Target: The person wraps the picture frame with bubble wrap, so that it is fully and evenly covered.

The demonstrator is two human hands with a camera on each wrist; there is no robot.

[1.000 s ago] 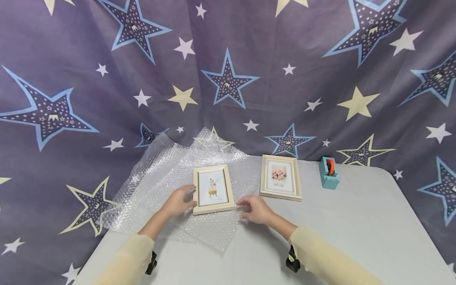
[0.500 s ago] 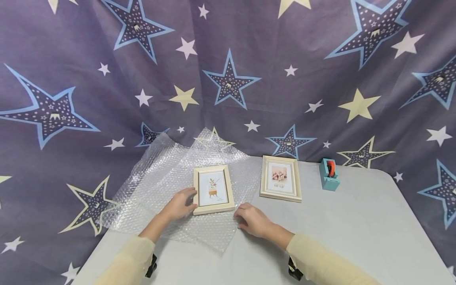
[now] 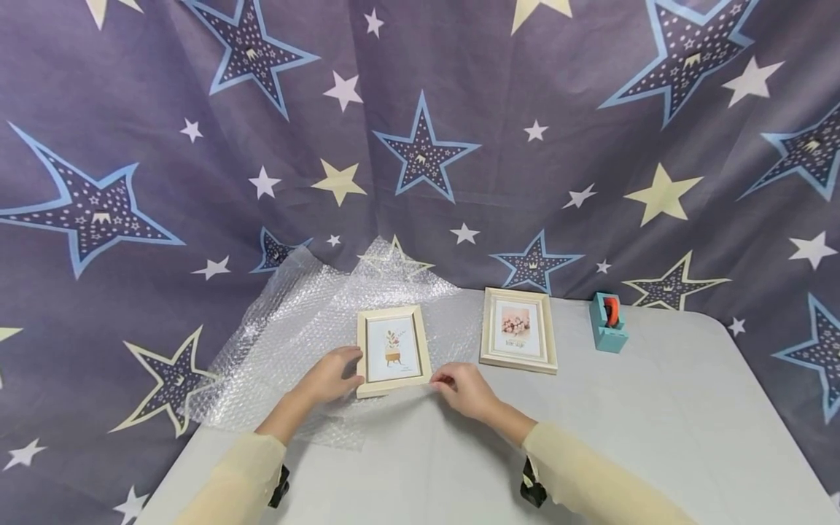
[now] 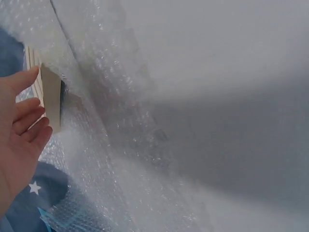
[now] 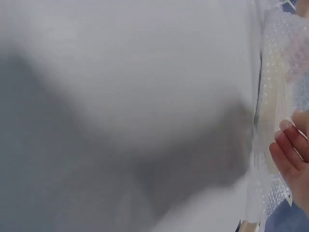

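A cream picture frame (image 3: 392, 348) with a potted-plant print lies face up on a sheet of bubble wrap (image 3: 275, 350). At its left edge, my left hand (image 3: 330, 377) rests with relaxed fingers; the left wrist view has the thumb and fingers beside the side of the frame (image 4: 51, 101). My right hand (image 3: 464, 390) pinches the near corner of the bubble wrap, raised off the table by the frame's lower right corner. In the right wrist view, the lifted bubble wrap (image 5: 273, 67) passes by the fingers (image 5: 287, 157), and the pinch itself is partly out of view.
A second picture frame (image 3: 518, 330), with a pink flower print, lies to the right on the white table (image 3: 630, 430). Farther right stands a teal tape dispenser (image 3: 609, 324) with an orange-red roll. A star-patterned curtain (image 3: 459, 189) hangs behind the table.
My right hand came down to the wrap's near corner and now lifts it up toward the frame. My left hand has stayed at the frame's left edge.
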